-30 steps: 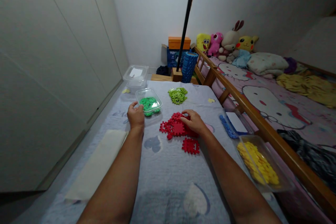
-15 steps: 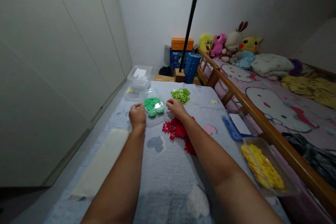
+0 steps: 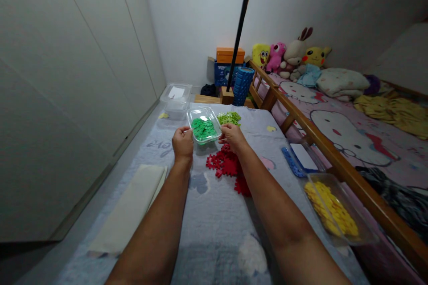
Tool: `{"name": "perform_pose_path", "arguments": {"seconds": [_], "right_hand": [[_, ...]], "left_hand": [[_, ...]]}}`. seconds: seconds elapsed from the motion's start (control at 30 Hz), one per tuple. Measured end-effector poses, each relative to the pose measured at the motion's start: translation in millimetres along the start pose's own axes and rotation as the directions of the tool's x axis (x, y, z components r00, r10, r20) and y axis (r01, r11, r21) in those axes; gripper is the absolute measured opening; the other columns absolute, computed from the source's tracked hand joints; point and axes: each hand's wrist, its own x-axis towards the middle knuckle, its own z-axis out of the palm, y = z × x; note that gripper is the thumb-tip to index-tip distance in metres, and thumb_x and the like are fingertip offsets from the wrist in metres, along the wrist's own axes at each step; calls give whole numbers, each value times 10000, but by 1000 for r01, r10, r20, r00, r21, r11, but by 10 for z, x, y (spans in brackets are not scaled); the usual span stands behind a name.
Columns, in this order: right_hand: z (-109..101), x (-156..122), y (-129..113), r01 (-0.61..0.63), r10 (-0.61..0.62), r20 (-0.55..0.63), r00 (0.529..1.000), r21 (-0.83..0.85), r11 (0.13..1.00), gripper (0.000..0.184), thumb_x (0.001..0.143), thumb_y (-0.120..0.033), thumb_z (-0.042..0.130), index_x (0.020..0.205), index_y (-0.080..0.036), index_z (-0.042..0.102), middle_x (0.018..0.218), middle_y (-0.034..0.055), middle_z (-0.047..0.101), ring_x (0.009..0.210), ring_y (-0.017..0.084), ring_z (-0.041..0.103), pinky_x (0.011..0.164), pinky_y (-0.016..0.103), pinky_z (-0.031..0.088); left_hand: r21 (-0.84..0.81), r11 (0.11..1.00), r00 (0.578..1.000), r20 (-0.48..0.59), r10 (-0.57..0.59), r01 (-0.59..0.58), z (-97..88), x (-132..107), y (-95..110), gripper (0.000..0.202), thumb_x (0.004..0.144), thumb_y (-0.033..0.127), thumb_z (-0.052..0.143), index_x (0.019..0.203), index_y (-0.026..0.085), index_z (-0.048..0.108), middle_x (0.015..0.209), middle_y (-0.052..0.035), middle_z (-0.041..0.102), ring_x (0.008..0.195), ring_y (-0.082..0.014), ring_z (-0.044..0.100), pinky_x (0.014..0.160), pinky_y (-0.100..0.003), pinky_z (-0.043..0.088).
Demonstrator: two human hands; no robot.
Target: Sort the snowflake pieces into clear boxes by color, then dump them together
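A clear plastic container (image 3: 217,136) with green snowflake-like plastic pieces (image 3: 203,129) is held between my two hands, tilted a little. My left hand (image 3: 183,144) is closed on its left edge, fingers pinched at the rim. On the opposite edge, my right hand (image 3: 233,136) grips with thumb and fingers. Red pieces (image 3: 223,161) lie loose on the cloth just below, partly hidden by my right forearm. Behind my right hand sits a pile of lime-green pieces (image 3: 230,118).
Stacked clear boxes (image 3: 175,98) stand at the far left. To the right are a container of yellow pieces (image 3: 331,209) and one of blue pieces (image 3: 294,162), beside a wooden bed rail (image 3: 310,140). A folded cream cloth (image 3: 130,209) lies at left. A black pole (image 3: 239,31) rises beyond the table.
The container of green pieces has shifted right and tilted. My right hand, earlier beside it, now holds its right edge. My left hand has moved right with it.
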Motion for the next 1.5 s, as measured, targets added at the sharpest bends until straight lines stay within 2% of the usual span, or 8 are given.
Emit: {"name": "perform_pose_path", "arguments": {"seconds": [0.13,0.37,0.67,0.9,1.1,1.2,1.3,1.5], "right_hand": [[-390,-190,-63,43,-35,-95,995,82,996,131,749,-221,678,817,-196,569,641,-69,569,518,86,582,427,174,515],[-979,-329,45,141,-87,-317,944,152,978,148,666,-184,664,787,-189,579,652,-72,566,516,70,542,470,199,578],[-1402,-80,220,73,-87,-559,825,-48,996,178,759,-248,591,658,-245,445,549,-75,453,520,109,530,563,250,611],[-1459,40,379,-24,-116,-585,803,-226,974,145,756,-280,591,659,-270,484,534,-33,465,566,185,603,530,291,573],[-1546,5,278,-111,-174,-579,796,-422,900,106,796,-210,569,804,-176,669,781,106,668,865,269,687,776,352,566],[-1489,-86,174,-111,-377,-513,771,-692,713,249,846,-231,598,1043,-132,714,1141,190,675,1124,303,625,976,377,485],[-1301,-154,103,-59,-531,-247,811,-937,345,317,924,-300,590,1173,-137,698,1247,193,636,1191,315,562,1021,392,424],[-951,-122,96,63,-398,44,916,-997,35,257,983,-352,596,1143,-183,707,1225,156,677,1153,306,556,965,389,405]], "left_hand": [[-63,998,963,268,16,1,187,-224,190,371,737,389,691,1027,165,634,547,93,471,484,-105,456,491,-224,340],[-81,987,793,606,-60,137,380,-531,284,568,697,410,752,1186,163,602,608,92,505,501,-96,464,511,-231,375],[91,994,966,244,-88,67,164,-236,7,391,666,359,643,1013,180,619,581,79,488,500,-124,496,511,-232,367],[132,991,980,189,-60,35,88,-174,-107,384,638,346,629,982,175,635,585,70,497,508,-123,503,508,-224,372],[88,984,971,171,-167,154,67,-153,-94,403,600,326,626,969,165,628,588,72,506,476,-105,481,465,-214,348],[66,981,970,148,-191,183,49,-137,-94,406,589,324,618,964,168,621,596,71,510,476,-102,478,457,-212,355],[69,983,973,145,-180,171,48,-136,-113,399,586,328,614,954,172,620,589,69,511,479,-107,484,455,-212,361],[74,990,984,129,-125,116,43,-138,-179,394,601,348,630,954,172,633,568,71,499,477,-110,484,458,-209,351]]}}
